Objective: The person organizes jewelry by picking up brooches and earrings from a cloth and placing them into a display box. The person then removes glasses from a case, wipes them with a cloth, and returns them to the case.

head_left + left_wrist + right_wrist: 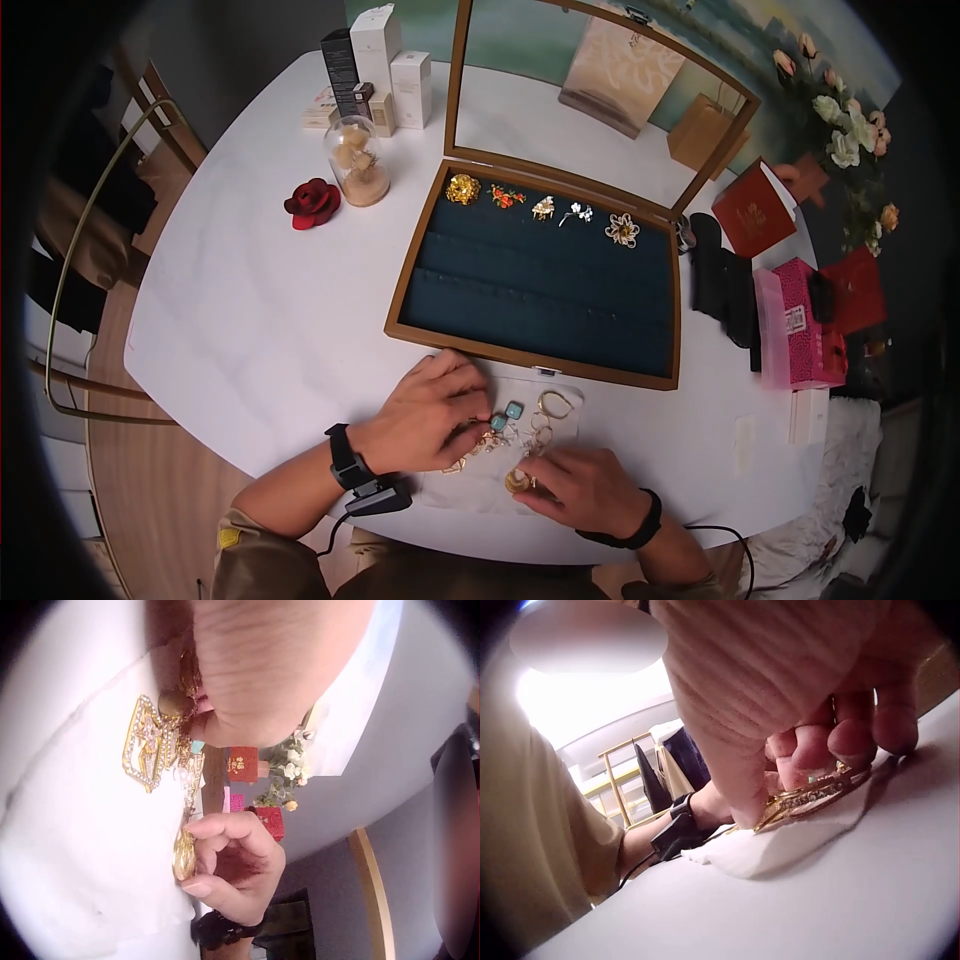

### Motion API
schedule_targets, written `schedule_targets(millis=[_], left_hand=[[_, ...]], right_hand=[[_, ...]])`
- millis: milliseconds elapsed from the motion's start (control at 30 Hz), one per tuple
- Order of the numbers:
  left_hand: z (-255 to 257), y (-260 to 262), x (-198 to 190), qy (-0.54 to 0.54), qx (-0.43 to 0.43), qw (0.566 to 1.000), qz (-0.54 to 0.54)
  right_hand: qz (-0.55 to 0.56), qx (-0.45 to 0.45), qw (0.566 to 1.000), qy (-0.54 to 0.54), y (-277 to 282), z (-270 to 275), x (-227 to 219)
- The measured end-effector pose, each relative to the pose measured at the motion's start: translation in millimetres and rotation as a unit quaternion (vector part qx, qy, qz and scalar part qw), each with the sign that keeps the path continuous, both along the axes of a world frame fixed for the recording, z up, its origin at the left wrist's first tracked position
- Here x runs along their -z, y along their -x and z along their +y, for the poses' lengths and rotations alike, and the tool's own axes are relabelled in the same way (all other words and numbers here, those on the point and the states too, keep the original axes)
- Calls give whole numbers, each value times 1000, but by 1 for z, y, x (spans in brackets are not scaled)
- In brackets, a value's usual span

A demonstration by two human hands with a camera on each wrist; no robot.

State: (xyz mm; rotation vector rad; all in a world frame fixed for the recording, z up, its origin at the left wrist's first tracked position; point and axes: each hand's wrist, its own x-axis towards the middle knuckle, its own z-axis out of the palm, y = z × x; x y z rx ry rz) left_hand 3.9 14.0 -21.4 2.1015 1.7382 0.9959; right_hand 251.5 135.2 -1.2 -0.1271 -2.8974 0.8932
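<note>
My right hand [585,490] pinches a round gold jewellery piece [184,855] between thumb and fingers, low over a white cloth [560,480]. My left hand [435,410] is over the left side of the jewellery pile, fingers bent down into it; its fingertips are largely hidden, and I cannot tell whether they hold anything. Beside those fingers lie two teal square-stone pieces [514,410]. A gold hoop [554,404] rests farther right on the cloth. In the left wrist view, a rhinestone-edged gold frame-shaped piece [146,742] lies near the left hand.
Beyond the hands, a wooden display case [400,320] has its glass lid raised and a row of several brooches [508,196] along its back. A red fabric rose [313,204], a glass dome [357,160] and boxes [410,90] stand left; a pink box [797,320] is right.
</note>
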Motion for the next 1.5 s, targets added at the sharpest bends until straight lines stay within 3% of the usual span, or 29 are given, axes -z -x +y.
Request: schedule_targets(millis=[300,567,800,867,1067,1500], left_hand=[[0,3,3,3,-5,1000,-21],[-3,16,-7,28,-26,990,-138],[-7,19,-8,58,-45,986,-148],[-7,19,-16,50,-46,996,-65],[-8,19,-19,57,-59,996,28],[-8,22,-13,60,-46,996,39]], right_hand=[[-17,-1,1000,8,1,0,-3],[-7,-5,1000,1,3,0,-1],[-8,16,1000,19,0,-2,1],[7,25,999,23,0,-1,2],[36,48,998,28,0,0,1],[4,63,997,41,5,3,-7]])
